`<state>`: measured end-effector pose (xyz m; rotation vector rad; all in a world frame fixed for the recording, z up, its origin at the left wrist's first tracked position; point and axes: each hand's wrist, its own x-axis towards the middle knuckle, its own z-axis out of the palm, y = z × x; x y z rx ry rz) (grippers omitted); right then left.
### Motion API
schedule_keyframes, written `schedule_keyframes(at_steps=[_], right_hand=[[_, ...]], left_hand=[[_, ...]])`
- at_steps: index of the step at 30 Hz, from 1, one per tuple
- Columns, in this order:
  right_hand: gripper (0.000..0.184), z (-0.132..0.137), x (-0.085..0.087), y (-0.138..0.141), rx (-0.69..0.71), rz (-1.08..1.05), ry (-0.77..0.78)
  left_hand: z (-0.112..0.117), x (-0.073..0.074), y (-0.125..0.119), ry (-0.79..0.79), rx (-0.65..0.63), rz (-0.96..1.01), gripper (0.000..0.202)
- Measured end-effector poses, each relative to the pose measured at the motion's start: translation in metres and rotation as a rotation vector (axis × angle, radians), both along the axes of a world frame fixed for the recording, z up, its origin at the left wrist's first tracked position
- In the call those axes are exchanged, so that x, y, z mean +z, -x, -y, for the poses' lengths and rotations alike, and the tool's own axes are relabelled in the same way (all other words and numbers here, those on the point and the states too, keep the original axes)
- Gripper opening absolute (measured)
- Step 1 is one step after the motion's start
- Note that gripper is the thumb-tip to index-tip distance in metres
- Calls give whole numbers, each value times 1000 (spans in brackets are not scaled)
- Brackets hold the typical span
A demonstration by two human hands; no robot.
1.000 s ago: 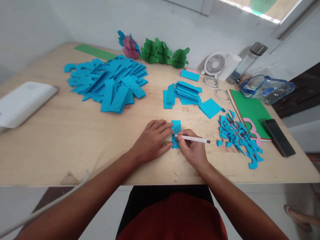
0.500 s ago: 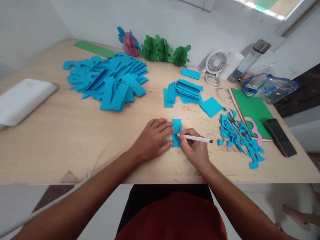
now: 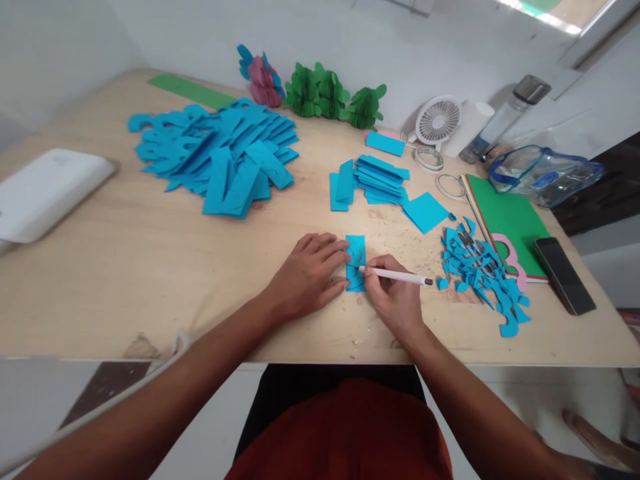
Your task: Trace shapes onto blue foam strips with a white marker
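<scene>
A small upright rectangle of blue paper lies on the table in front of me, with dark curved lines drawn on it. My left hand rests flat on the tabletop, its fingertips at the paper's left edge. Pinched in my right hand is a white pen, its tip on the paper near the middle and its dark end pointing right. Beyond the paper sits a stack of folded blue paper pieces.
A big heap of blue paper pieces covers the left back. Blue scraps lie to the right, beside a green sheet and a phone. Green paper shapes, a small fan and a bottle line the wall.
The pen tip has moved slightly right across the paper, and the drawn line there looks longer. My left hand stays at the paper's edge. The whole view has shifted a little.
</scene>
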<state>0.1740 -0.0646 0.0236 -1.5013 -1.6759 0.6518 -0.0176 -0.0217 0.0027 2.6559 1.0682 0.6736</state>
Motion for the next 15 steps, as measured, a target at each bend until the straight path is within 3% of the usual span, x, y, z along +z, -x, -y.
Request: schedule_keyframes(at_steps=[15], right_hand=[[7, 0, 1, -1, -7, 20, -18]], left_hand=[[0, -1, 1, 6, -9, -12, 29]])
